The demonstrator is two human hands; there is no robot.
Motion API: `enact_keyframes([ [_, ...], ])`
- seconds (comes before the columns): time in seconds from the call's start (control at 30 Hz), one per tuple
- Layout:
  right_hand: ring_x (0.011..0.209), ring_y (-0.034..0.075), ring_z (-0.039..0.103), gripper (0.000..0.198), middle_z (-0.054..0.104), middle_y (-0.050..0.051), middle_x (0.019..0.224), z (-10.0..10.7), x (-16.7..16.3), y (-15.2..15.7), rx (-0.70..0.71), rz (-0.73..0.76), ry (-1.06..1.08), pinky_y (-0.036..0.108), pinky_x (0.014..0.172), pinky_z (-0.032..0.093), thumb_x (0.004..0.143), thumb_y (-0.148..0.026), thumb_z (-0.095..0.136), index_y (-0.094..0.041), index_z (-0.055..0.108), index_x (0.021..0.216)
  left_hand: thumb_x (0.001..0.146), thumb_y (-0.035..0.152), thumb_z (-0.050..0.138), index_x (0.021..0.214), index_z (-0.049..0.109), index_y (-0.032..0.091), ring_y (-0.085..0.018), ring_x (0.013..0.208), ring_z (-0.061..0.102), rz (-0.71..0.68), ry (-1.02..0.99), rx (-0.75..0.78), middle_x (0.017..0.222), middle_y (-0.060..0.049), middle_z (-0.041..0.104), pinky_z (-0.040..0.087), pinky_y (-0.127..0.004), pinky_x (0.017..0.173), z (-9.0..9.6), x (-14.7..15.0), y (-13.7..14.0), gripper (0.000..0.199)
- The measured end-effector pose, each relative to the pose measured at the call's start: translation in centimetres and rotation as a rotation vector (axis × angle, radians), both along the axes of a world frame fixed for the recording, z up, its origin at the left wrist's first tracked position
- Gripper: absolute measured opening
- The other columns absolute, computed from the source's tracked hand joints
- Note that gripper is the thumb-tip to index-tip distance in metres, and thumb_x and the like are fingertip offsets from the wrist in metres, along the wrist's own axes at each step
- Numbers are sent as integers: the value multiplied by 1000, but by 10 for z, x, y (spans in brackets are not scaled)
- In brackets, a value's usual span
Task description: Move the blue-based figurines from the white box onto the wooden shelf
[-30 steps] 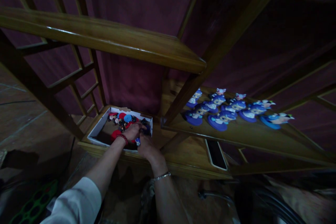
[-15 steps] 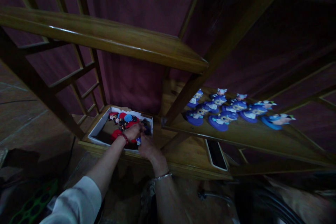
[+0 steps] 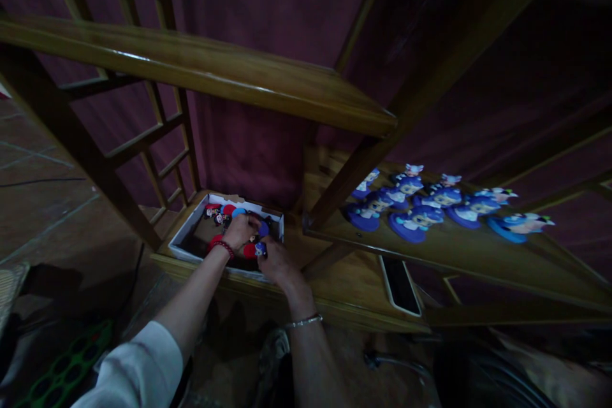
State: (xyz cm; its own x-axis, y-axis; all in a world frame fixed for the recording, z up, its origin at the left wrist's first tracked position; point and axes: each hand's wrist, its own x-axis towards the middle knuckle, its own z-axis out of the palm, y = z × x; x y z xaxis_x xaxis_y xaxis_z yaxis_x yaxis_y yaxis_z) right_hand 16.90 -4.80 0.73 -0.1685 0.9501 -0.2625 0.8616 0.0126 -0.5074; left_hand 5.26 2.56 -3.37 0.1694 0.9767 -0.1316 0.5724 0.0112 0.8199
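Note:
A shallow white cardboard box (image 3: pixel 179 239) stands on the lower wooden shelf, with several small figurines (image 3: pixel 220 219) on red and blue round bases inside. My left hand (image 3: pixel 239 231), wearing a red bead bracelet, reaches into the box with its fingers curled. Its fingertips are close to a purple-blue round base (image 3: pixel 262 228); what they pinch is not clear. At the box's right side, my right hand (image 3: pixel 276 260) is closed on a small blue-haired figurine (image 3: pixel 260 249), partly hidden by the fingers. The two hands are almost together.
Several blue-haired figurines (image 3: pixel 415 223) on purple and blue bases stand on the raised shelf (image 3: pixel 459 255) at right. A phone (image 3: pixel 400 285) lies on the lower shelf. A wooden beam (image 3: pixel 239 86) crosses above the box. A green perforated object (image 3: pixel 67 366) is at lower left.
The view has shifted slightly, moving the scene to the right. My hands have drawn a little apart, and more of the blue-haired figurine and the purple-blue base shows between them.

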Motion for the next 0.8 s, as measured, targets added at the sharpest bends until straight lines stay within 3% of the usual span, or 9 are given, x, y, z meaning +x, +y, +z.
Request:
enact_keyframes([
  [0.2, 87, 18, 58, 29, 62, 8, 93, 3, -1, 4, 37, -127, 95, 25, 73, 40, 72, -15, 47, -17, 49, 101, 62, 13, 53, 80, 67, 10, -11, 52, 54, 98, -285, -75, 58, -3, 64, 42, -21, 51, -1, -14, 3, 23],
  [0.37, 82, 15, 57, 28, 61, 4, 90, -10, -2, 12, 89, -232, 337, 26, 74, 42, 70, -20, 49, -18, 49, 98, 59, 13, 59, 74, 66, 8, -8, 47, 49, 137, -524, -149, 57, -3, 62, 40, -19, 48, 9, -21, -2, 17],
  [0.53, 82, 15, 56, 30, 60, 2, 90, -18, -5, 18, 112, -300, 524, 29, 75, 43, 69, -25, 49, -19, 48, 99, 59, 9, 56, 74, 65, 8, -7, 47, 49, 128, -548, -192, 57, -2, 60, 39, -19, 49, 17, -27, -7, 17],
  [0.8, 80, 14, 56, 30, 60, 1, 89, -20, -10, 20, 161, -301, 547, 30, 75, 43, 68, -26, 52, -20, 49, 98, 58, 12, 59, 74, 61, 9, -7, 55, 49, 28, -547, -177, 61, 0, 57, 39, -20, 56, 23, -37, -12, 16],
])
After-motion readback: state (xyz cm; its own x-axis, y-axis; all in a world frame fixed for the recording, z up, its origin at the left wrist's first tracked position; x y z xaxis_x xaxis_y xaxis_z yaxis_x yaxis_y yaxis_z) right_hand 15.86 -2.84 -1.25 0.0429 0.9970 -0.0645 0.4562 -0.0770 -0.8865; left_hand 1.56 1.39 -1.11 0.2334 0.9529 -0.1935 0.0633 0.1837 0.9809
